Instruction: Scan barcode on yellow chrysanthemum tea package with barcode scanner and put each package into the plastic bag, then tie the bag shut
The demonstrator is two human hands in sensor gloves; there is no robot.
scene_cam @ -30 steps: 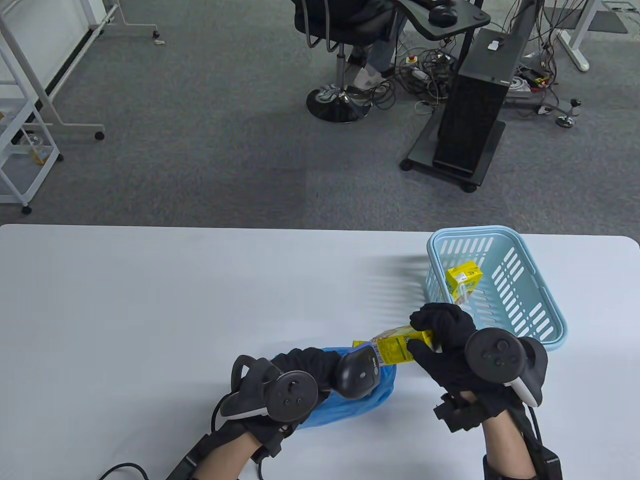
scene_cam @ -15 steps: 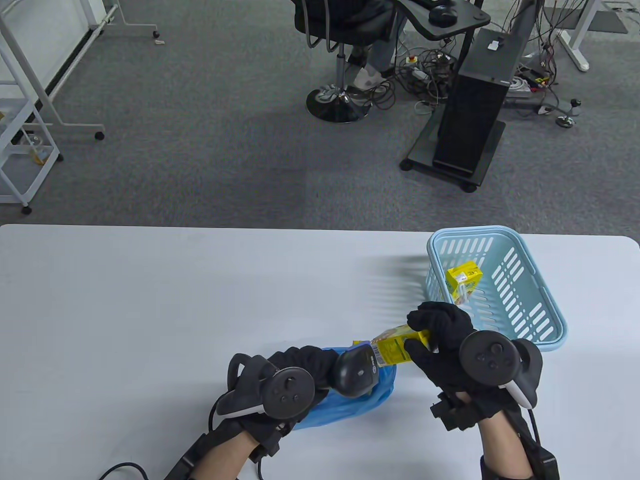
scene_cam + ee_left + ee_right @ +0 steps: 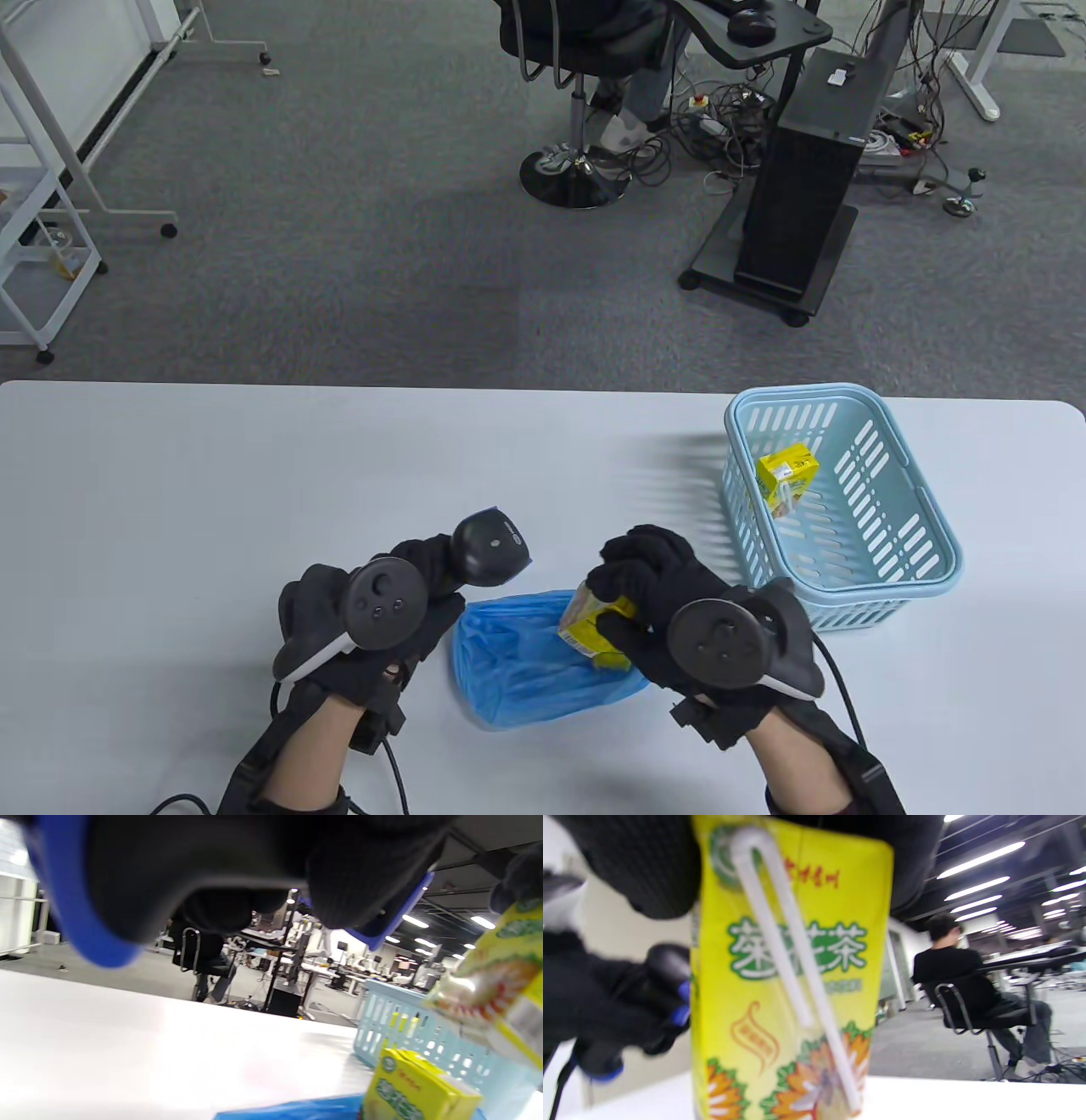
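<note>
Grey office carpet, a swivel chair point(image 3: 577, 102) and a black computer tower point(image 3: 802, 161) lie beyond the white table point(image 3: 212, 475). On it, the left hand point(image 3: 373, 620) curls its fingers round the barcode scanner point(image 3: 488, 548), just left of the crumpled blue plastic bag point(image 3: 526, 671). The right hand point(image 3: 670, 607) grips a yellow tea package point(image 3: 594, 624) over the bag's right end, near the light-blue basket point(image 3: 899, 543) where another package point(image 3: 787, 477) stands.
</note>
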